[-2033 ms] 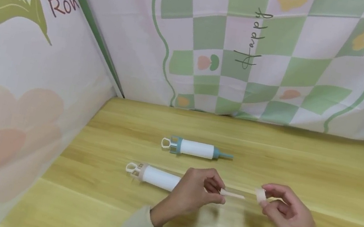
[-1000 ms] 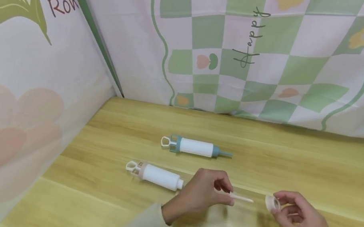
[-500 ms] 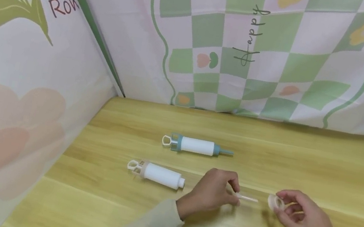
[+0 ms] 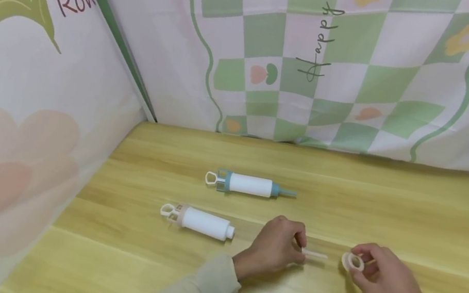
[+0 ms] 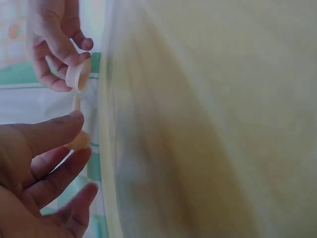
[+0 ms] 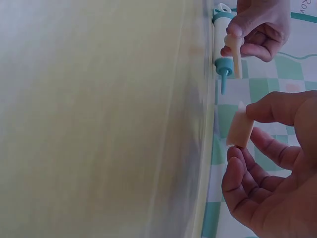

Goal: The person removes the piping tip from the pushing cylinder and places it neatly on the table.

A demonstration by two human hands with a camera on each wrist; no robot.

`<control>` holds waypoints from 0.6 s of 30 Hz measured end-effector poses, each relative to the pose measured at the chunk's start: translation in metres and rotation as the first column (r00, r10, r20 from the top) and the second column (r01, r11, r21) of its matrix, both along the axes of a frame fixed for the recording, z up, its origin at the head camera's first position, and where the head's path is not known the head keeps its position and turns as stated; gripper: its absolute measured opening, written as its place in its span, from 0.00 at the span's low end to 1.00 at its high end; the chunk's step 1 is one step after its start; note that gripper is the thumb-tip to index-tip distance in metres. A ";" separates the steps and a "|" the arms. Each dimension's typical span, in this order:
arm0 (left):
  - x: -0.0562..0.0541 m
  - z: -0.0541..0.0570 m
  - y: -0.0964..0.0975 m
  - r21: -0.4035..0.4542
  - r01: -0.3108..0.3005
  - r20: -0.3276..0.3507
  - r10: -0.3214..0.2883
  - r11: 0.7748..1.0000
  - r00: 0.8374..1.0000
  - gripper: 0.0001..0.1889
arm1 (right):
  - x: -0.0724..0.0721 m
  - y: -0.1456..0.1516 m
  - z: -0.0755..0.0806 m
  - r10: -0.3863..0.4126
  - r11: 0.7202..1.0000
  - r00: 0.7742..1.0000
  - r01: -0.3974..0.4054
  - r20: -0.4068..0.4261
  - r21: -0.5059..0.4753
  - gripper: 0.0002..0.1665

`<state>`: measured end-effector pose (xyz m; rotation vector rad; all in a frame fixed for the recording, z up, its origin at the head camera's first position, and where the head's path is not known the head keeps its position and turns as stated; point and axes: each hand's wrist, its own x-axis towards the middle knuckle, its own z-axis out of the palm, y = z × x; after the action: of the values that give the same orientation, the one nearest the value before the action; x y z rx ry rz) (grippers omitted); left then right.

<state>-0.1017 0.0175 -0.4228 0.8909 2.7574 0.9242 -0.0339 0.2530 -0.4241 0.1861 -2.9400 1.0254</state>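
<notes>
My left hand (image 4: 271,244) pinches a small beige nozzle (image 4: 315,255) between thumb and fingers, its thin tip pointing right. In the left wrist view the nozzle's wider base (image 5: 79,142) shows under the thumb. Facing it, my right hand (image 4: 391,281) pinches a beige ring cap (image 4: 344,262) by its edge, its hole turned partly toward the head camera. A short gap separates nozzle and cap. Left of the hands lies a white syringe (image 4: 206,223) with a beige collar and a white pull handle; its bare white neck points right.
Farther back on the wooden table (image 4: 370,202) lies a second white syringe (image 4: 250,185) with a teal collar and a teal nozzle. A checked curtain (image 4: 346,72) hangs behind the table, and a flowered cloth (image 4: 102,65) hangs on the left.
Both hands have shifted right, the left one with the nozzle, baring the beige-collared syringe's neck. The right hand has turned the ring cap so its hole shows. Both syringes stay put.
</notes>
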 end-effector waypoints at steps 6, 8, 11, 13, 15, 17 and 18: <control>-0.003 -0.004 0.001 -0.005 -0.001 -0.038 0.000 1.000 0.999 0.15 | -0.003 0.000 -0.002 0.010 0.999 1.000 -0.011 0.023 0.037 0.24; -0.003 -0.005 0.002 0.000 0.010 -0.039 -0.010 1.000 0.999 0.15 | -0.004 0.001 -0.002 0.011 0.999 1.000 -0.013 0.025 0.044 0.24; -0.004 -0.006 0.003 -0.008 0.027 -0.045 -0.027 1.000 0.999 0.15 | -0.005 0.002 -0.002 0.012 0.999 1.000 -0.013 0.026 0.052 0.24; -0.004 -0.006 0.004 -0.016 0.035 -0.050 -0.036 0.999 0.998 0.15 | -0.005 0.002 -0.003 0.012 0.998 1.000 -0.013 0.028 0.054 0.24; -0.004 -0.006 0.004 -0.027 0.036 -0.049 -0.037 0.999 0.998 0.15 | -0.006 0.002 -0.004 0.010 0.998 0.999 -0.011 0.032 0.058 0.24; -0.004 -0.007 0.004 -0.036 0.035 -0.032 -0.036 0.999 0.999 0.15 | -0.007 0.002 -0.005 0.012 0.998 0.999 -0.014 0.037 0.063 0.23; -0.004 -0.008 0.004 -0.042 0.033 -0.017 -0.034 0.999 0.999 0.15 | -0.008 0.002 -0.006 0.017 0.998 0.999 -0.020 0.044 0.063 0.22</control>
<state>-0.1059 0.0218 -0.4304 0.9397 2.7570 0.8547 -0.0416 0.2546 -0.4296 0.1946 -3.0176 0.9515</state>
